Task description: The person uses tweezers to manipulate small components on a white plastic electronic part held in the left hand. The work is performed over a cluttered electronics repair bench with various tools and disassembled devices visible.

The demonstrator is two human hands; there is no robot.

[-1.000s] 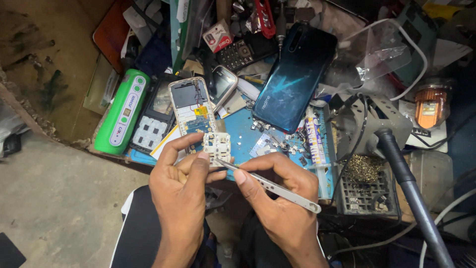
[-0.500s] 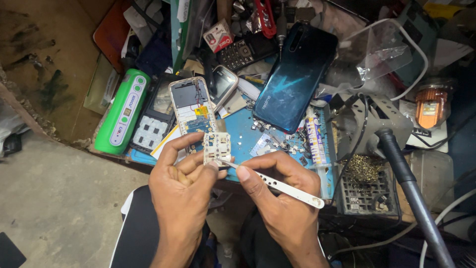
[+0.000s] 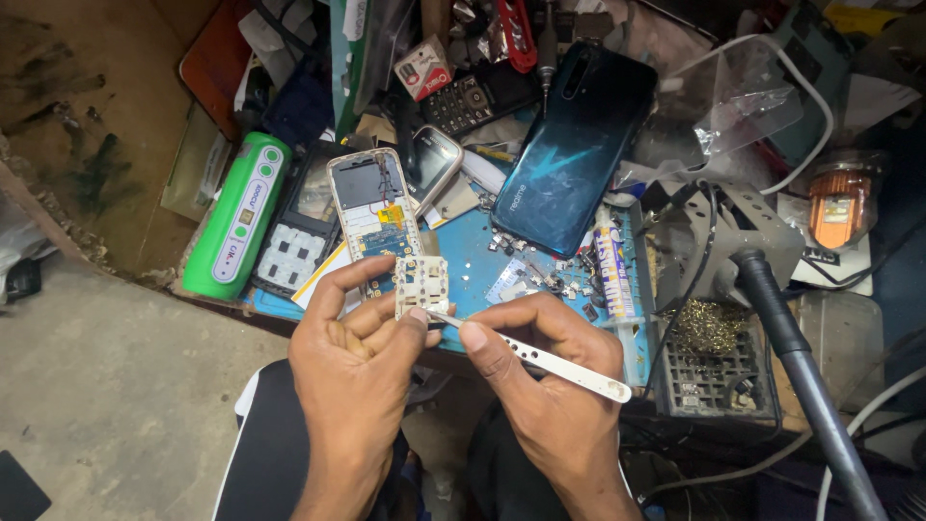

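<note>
Your left hand (image 3: pixel 357 362) is clamped on a small white keypad board (image 3: pixel 422 286), thumb and fingers pinching its lower edge so that it stands upright in front of you, just above the near edge of the bench (image 3: pixel 289 307). Your right hand (image 3: pixel 540 386) is closed around a pair of white tweezers (image 3: pixel 540 355), and their tip touches the bottom corner of the board, right beside your left thumb.

By the look of it, you are picking or prying at something on the lower edge of that board (what exactly sits under the tip is too small to make out). The step in hand seems to be fine work at one spot, so the next move calls for a steady left grip and only a light, short push from the tweezers; a slip would run the tip into your thumb.

Behind the board lies an opened phone (image 3: pixel 371 212) with its insides showing, on a blue mat (image 3: pixel 482 256) scattered with small parts. A dark blue smartphone (image 3: pixel 579 145) lies face down further back, a green oblong case (image 3: pixel 241 227) to the left, and a soldering iron (image 3: pixel 791 347) rests in its stand on the right.
</note>
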